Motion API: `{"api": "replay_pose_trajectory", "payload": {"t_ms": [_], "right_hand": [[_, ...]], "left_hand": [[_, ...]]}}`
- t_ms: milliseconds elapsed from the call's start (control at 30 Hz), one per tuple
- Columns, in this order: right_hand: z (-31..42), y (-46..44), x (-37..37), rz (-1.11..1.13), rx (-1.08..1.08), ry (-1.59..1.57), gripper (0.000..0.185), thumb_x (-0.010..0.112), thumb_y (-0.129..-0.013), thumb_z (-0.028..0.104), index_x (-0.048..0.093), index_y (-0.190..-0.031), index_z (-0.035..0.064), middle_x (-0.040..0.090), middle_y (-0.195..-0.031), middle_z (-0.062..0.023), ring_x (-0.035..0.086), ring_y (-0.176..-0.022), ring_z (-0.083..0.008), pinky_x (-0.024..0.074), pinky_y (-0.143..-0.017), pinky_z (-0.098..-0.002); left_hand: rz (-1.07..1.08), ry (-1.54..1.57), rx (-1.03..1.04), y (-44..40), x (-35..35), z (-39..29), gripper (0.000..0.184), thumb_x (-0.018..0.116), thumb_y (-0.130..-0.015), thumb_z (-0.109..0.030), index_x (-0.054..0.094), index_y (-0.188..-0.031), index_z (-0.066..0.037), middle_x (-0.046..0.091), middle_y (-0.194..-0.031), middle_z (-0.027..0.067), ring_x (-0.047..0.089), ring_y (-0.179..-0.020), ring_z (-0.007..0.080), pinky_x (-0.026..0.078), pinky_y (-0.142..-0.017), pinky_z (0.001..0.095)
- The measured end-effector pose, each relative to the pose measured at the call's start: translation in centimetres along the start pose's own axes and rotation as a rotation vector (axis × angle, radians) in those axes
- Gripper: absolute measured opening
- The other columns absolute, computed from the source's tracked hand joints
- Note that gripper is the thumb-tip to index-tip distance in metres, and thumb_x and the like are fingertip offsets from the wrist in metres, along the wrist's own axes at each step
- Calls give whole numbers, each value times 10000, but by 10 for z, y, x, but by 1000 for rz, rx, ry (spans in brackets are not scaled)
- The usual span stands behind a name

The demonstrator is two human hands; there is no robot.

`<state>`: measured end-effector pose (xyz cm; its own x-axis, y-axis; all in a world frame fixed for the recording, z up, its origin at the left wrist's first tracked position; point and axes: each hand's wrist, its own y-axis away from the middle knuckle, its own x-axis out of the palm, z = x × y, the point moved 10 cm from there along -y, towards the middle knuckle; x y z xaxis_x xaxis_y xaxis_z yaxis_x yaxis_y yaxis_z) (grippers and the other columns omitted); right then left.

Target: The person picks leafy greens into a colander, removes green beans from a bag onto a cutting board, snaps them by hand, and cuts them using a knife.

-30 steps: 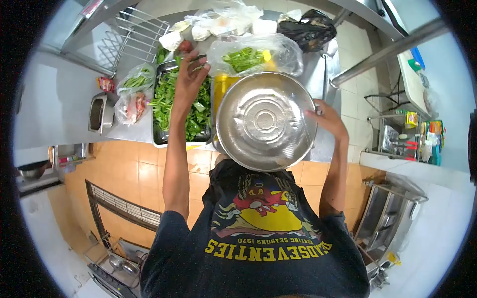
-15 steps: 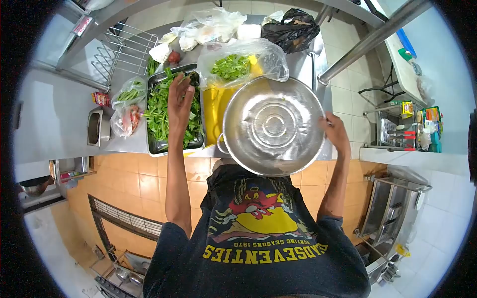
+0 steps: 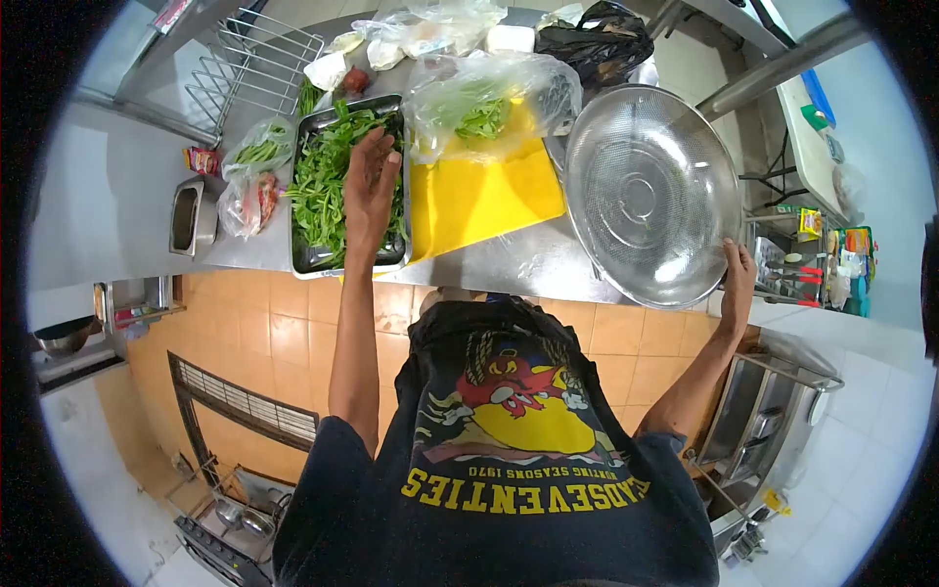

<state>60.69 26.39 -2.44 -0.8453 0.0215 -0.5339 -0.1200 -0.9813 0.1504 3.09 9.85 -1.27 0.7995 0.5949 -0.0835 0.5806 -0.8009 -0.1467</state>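
Observation:
My right hand point(image 3: 738, 269) grips the rim of a large perforated metal colander point(image 3: 641, 196), tilted over the right end of the steel table. Over a metal tray point(image 3: 399, 260) of leafy greens point(image 3: 323, 186) is my left hand point(image 3: 371, 176), its fingers slightly bent and the thumb apart, holding nothing. Whether it touches the leaves is hard to tell. Between tray and colander lies a yellow cutting board point(image 3: 489, 201). A clear plastic bag point(image 3: 440, 108) with cut greens rests on the board's far part.
A black plastic bag point(image 3: 597, 49), white bags point(image 3: 430, 29) and a red onion point(image 3: 355, 80) sit at the back. Left of the tray are bagged vegetables point(image 3: 256, 152) and a small steel container point(image 3: 193, 217). A metal post point(image 3: 782, 70) rises behind the colander.
My right hand has carried the colander to the right, off the cutting board, uncovering its yellow surface. My left hand stays over the tray of greens.

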Motion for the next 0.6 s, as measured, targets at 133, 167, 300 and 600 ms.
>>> {"api": "replay_pose_trajectory", "payload": {"t_ms": [133, 167, 300, 600], "right_hand": [[5, 9, 9, 5, 2, -117, 360, 559, -939, 321, 638, -939, -30, 504, -719, 24, 367, -626, -80, 299, -554, -256], [7, 11, 12, 1, -23, -125, 357, 555, -941, 319, 635, -934, -29, 505, -722, 23, 370, -630, -80, 302, -558, -256], [15, 25, 14, -2, -64, -128, 337, 549, -945, 304, 622, -921, -25, 506, -742, 18, 385, -675, -91, 322, -601, -257], [-54, 33, -28, -125, 85, -103, 338, 558, -942, 297, 560, -864, -32, 477, -760, -7, 396, -716, -122, 333, -641, -267]], "left_hand": [[-75, -55, 42, 10, 7, -2, 429, 594, -945, -218, 465, -1296, -7, 531, -1270, 148, 503, -1187, 240, 398, -1002, 349], [-94, -127, 57, 15, 9, -7, 422, 596, -943, -220, 473, -1282, -2, 534, -1261, 144, 503, -1183, 243, 397, -999, 356], [-189, -289, 175, 30, 9, -20, 353, 637, -911, -196, 518, -1177, 3, 554, -1192, 146, 518, -1090, 240, 399, -952, 358], [-102, -421, 285, 55, 41, -12, 187, 646, -873, -114, 607, -1042, -42, 588, -1001, 127, 558, -953, 283, 439, -846, 381]]}}
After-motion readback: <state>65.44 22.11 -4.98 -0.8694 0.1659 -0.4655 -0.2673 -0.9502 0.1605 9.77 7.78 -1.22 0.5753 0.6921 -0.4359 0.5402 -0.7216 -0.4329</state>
